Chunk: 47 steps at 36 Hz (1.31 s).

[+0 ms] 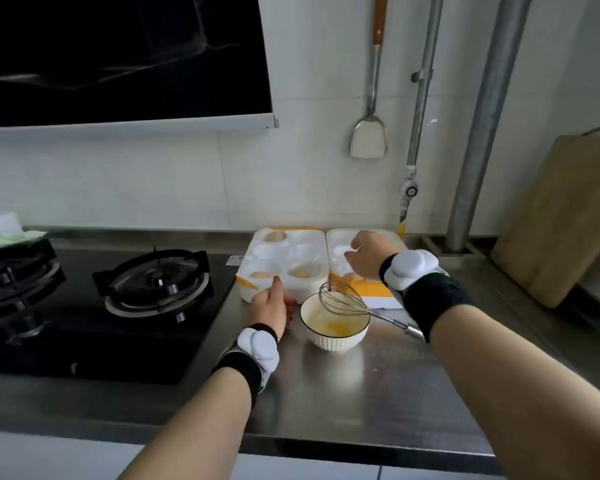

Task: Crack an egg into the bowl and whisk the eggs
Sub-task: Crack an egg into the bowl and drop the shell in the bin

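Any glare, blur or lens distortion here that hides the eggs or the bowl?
Head view: wide-angle distortion tilts the pipe and countertop edge; the white egg tray is overexposed, so its eggs look faint; the right hand is slightly soft; yolk in the bowl reads clearly.

Open countertop [371, 393] is left before the bowl [333, 337]. Its far side is hemmed by egg trays [291, 261] and the leaning whisk [347, 299].

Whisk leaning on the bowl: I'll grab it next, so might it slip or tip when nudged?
The whisk looks stiff and light: thin wire loops, slim metal handle. It only leans across the bowl rim, so a nudge could likely slide or roll it off.
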Available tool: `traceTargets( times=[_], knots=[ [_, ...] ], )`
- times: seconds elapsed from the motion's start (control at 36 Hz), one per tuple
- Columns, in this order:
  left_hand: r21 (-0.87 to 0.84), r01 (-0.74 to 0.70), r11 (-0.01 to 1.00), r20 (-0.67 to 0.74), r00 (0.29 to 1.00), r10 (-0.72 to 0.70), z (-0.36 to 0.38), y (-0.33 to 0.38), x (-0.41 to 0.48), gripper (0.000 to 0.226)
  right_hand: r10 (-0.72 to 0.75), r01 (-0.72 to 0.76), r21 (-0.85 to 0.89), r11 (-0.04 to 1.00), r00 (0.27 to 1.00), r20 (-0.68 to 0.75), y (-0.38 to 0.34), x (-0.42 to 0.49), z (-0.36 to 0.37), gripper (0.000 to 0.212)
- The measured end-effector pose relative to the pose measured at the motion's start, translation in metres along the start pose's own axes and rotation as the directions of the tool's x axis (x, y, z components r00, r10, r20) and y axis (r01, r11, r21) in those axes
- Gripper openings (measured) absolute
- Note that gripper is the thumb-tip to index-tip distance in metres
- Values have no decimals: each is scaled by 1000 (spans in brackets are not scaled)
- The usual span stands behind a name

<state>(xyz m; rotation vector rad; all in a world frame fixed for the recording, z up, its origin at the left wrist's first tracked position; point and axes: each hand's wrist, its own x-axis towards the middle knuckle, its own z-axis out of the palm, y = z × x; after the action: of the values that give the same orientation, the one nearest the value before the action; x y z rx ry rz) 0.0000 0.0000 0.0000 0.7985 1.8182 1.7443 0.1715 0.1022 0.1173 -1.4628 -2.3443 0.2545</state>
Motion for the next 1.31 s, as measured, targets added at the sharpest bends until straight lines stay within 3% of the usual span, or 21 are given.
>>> traceTargets(
  times=[0.11, 0.28, 0.39, 0.5, 0.61, 0.75, 0.92, 1.0, 1.11, 1.25, 1.31],
  knots=[
    [-38, 3, 999, 4, 1000, -3, -4, -3, -1, 61, -30, 32, -26, 999, 994, 102, -22, 20, 7, 36],
    [-25, -22, 999, 8, 1000, 22, -5, -6, -2, 57, -60, 118, -215, 969, 964, 259, -50, 55, 19, 58],
    [-44, -32, 999, -3, 999, 32, -4, -8, 1, 53, -61, 185, -356, 916, 941, 333, -70, 69, 31, 53],
    [-55, -34, 998, 2, 999, 35, -4, -12, 2, 51, -72, 189, -357, 915, 946, 316, -79, 70, 40, 41],
    [-80, -27, 996, 12, 1000, 28, -2, -12, 1, 52, -39, 176, -307, 935, 914, 404, -81, 67, 41, 42],
    [-97, -22, 995, 31, 999, 25, -1, -12, 1, 51, -46, 176, -362, 916, 939, 340, -77, 69, 43, 53],
    [-102, -36, 994, 28, 999, 39, -1, -11, 0, 51, -36, 209, -315, 926, 878, 477, -81, 84, 54, 24],
    [-97, -40, 994, 31, 999, 43, -2, -11, 0, 50, -43, 208, -283, 936, 868, 495, -79, 89, 58, 29],
    [-79, -46, 996, 33, 998, 48, -2, -12, 0, 50, -49, 221, -324, 920, 885, 463, -76, 92, 59, 49],
    [-97, -42, 994, 29, 999, 45, -2, -12, 1, 49, -36, 175, -396, 901, 942, 335, -73, 90, 56, 38],
    [-109, -42, 993, 25, 999, 45, -1, -12, 0, 48, -42, 188, -397, 899, 937, 348, -75, 88, 57, 37]
  ],
)
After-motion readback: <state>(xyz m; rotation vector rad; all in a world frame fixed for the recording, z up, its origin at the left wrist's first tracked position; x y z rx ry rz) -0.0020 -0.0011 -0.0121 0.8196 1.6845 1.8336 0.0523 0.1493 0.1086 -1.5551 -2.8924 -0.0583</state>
